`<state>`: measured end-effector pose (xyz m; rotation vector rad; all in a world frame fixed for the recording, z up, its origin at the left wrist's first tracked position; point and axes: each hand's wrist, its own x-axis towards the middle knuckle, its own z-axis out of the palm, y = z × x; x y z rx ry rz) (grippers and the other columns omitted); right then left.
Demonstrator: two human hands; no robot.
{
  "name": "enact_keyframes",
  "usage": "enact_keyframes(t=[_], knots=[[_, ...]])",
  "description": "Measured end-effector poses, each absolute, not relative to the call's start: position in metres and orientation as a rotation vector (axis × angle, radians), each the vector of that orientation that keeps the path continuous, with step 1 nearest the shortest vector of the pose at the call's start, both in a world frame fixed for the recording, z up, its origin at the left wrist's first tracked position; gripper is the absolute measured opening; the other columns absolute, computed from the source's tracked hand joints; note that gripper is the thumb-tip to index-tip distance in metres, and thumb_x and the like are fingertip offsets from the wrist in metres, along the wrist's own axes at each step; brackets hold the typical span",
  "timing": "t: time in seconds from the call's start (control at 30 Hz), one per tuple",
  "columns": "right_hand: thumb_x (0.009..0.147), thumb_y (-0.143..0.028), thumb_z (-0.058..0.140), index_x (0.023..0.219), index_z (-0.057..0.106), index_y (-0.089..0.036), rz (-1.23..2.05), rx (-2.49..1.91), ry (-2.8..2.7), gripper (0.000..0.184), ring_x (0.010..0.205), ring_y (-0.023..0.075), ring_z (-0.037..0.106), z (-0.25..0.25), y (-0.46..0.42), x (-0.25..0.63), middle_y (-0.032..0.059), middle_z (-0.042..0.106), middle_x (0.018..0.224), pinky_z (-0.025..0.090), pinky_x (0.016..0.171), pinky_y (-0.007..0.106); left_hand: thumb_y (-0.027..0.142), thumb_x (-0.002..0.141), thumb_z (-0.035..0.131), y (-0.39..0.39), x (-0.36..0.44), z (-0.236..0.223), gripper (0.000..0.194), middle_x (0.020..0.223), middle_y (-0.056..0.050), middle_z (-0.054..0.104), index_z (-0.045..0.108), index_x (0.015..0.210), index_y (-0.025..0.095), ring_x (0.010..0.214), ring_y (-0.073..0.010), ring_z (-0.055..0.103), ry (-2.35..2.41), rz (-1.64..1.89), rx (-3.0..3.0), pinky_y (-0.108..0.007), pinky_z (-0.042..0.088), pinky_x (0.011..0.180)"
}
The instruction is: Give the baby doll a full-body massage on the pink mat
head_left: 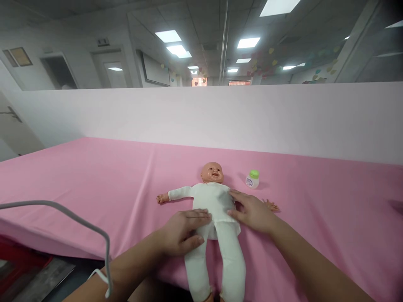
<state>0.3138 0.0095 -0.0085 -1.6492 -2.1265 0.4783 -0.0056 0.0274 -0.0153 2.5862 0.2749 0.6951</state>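
A baby doll (217, 197) with a white cloth body lies on its back on the pink sheet (110, 167), head toward the wall and legs toward me. My left hand (185, 230) rests on its lower belly and hip, fingers stretched out. Against the other side of the torso lies my right hand (252, 209), thumb and fingers apart, covering part of the doll's arm. Only that arm's small hand (271, 205) shows past mine. A small clear jar (252, 180) with a green lid and a printed label stands beyond my right hand.
A low white wall (204, 117) with glass above it runs behind the pink surface. A grey cable (72, 216) loops across the left foreground near my left forearm. Something red (22, 260) sits below the sheet's left edge. A door (15, 126) is at far left.
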Motion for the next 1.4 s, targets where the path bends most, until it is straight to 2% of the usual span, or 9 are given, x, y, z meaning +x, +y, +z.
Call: enact_keyframes(t=[0.17,0.67,0.77,0.9,1.0,1.13,1.2,1.3,1.4], knots=[[0.087,-0.071,0.069,0.168,0.028,-0.013,0.576,-1.61,-2.245,0.108,0.161,0.0329,0.029,-0.02,0.011,0.31,0.0131,0.026,0.174,0.029,0.13,0.048,0.054,0.107,0.045,0.04,0.014,-0.014,0.067,0.161,-0.019,0.052,0.042,0.162,0.017,0.15,-0.0333,0.049,0.198,0.598,2.618,-0.052,0.034,0.128],[0.09,-0.074,0.064,0.169,0.026,-0.017,0.589,-1.653,-2.257,0.104,0.16,0.0321,0.03,-0.019,0.011,0.313,0.0093,0.024,0.175,0.03,0.13,0.049,0.051,0.108,0.038,0.144,0.026,-0.027,0.06,0.154,-0.011,0.06,0.056,0.154,0.018,0.143,-0.0291,0.058,0.918,0.495,2.762,-0.045,0.046,0.121],[0.094,-0.065,0.065,0.164,0.041,-0.017,0.521,-1.576,-2.236,0.088,0.157,0.034,0.037,-0.012,0.002,0.309,0.0117,0.037,0.17,0.035,0.127,0.054,0.054,0.107,0.039,0.144,0.021,-0.031,0.061,0.154,-0.01,0.06,0.056,0.154,0.019,0.142,-0.0297,0.059,1.004,0.494,2.748,-0.046,0.047,0.119],[0.102,-0.038,0.061,0.138,0.071,-0.025,0.528,-1.035,-2.352,0.04,0.138,0.027,0.062,0.002,-0.019,0.294,0.0073,0.072,0.141,0.042,0.123,0.048,0.052,0.108,0.039,0.141,0.023,-0.03,0.058,0.155,-0.01,0.06,0.056,0.154,0.02,0.142,-0.0287,0.059,0.997,0.517,2.732,-0.045,0.046,0.12],[0.101,-0.027,0.06,0.136,0.072,-0.03,0.656,-0.713,-2.42,0.037,0.129,0.0231,0.069,0.005,-0.029,0.281,0.0032,0.077,0.132,0.042,0.123,0.045,0.049,0.108,0.039,0.14,0.025,-0.03,0.055,0.153,-0.008,0.062,0.057,0.153,0.022,0.141,-0.0277,0.06,0.979,0.532,2.722,-0.044,0.047,0.119],[0.103,-0.044,0.061,0.145,0.066,-0.029,0.672,-0.805,-2.471,0.045,0.15,0.0306,0.049,-0.002,-0.022,0.276,0.0063,0.067,0.148,0.027,0.129,0.057,0.047,0.108,0.038,0.14,0.027,-0.032,0.056,0.151,-0.009,0.064,0.056,0.153,0.02,0.139,-0.0289,0.062,0.982,0.529,2.735,-0.044,0.05,0.116],[0.1,-0.059,0.061,0.155,0.056,-0.028,0.654,-0.914,-2.502,0.064,0.157,0.0347,0.036,-0.005,-0.013,0.277,0.0081,0.055,0.16,0.017,0.131,0.063,0.048,0.108,0.039,0.14,0.027,-0.033,0.057,0.151,-0.011,0.064,0.055,0.153,0.018,0.138,-0.0298,0.062,0.981,0.535,2.746,-0.045,0.05,0.115],[0.097,-0.073,0.056,0.166,0.038,-0.027,0.566,-1.101,-2.515,0.085,0.162,0.0351,0.025,-0.008,0.004,0.279,0.0081,0.033,0.172,0.01,0.133,0.06,0.05,0.108,0.039,0.139,0.028,-0.033,0.058,0.151,-0.012,0.063,0.054,0.154,0.018,0.139,-0.0297,0.062,0.957,0.548,2.757,-0.044,0.049,0.116],[0.102,-0.074,0.044,0.167,0.035,-0.027,0.429,-1.315,-2.466,0.081,0.163,0.0321,0.022,-0.014,0.02,0.282,0.006,0.029,0.174,0.012,0.133,0.055,0.051,0.108,0.038,0.138,0.029,-0.032,0.06,0.153,-0.012,0.062,0.054,0.155,0.017,0.141,-0.0297,0.06,0.925,0.542,2.753,-0.045,0.048,0.118]])
